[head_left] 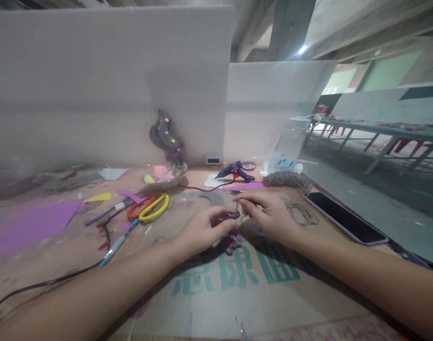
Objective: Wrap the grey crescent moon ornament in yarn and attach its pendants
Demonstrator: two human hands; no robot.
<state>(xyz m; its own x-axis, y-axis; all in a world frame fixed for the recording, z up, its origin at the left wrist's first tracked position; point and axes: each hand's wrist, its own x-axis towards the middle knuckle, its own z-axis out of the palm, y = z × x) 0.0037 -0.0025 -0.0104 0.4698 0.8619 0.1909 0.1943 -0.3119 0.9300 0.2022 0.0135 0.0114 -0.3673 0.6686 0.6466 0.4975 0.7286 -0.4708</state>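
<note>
Two bare hands meet over the middle of the tabletop [67, 255], well in from its near edge, and each has its own job. The left hand [206, 229] has its grip closed, thumb against fingers, on a small purple piece [231, 243] that hangs partly below the fingertips, probably to steady it while leaving its upper end reachable. The right hand [268, 213] has its grip drawn to a narrow pinch on a gray strand [237, 205], which curves up between the two hands; so fine a hold likely gives better control of something so thin. Gray yarn [285, 180] lies toward the far right corner, with a loose loop [303, 214] just beside the right hand, seemingly placed for easy reach. A glue gun [234, 171] stands near the far edge, its nozzle over a white pad [212, 180], perhaps so that drips spare the wood. Scissors [154, 208] lie left of the hands, handles turned toward the far edge, near a blue pen [120, 242]. A clear bowl [169, 183] gathers small colored bits, presumably to stop them scattering. Along the right edge rests a phone [344, 219], out of the hands' way.
</note>
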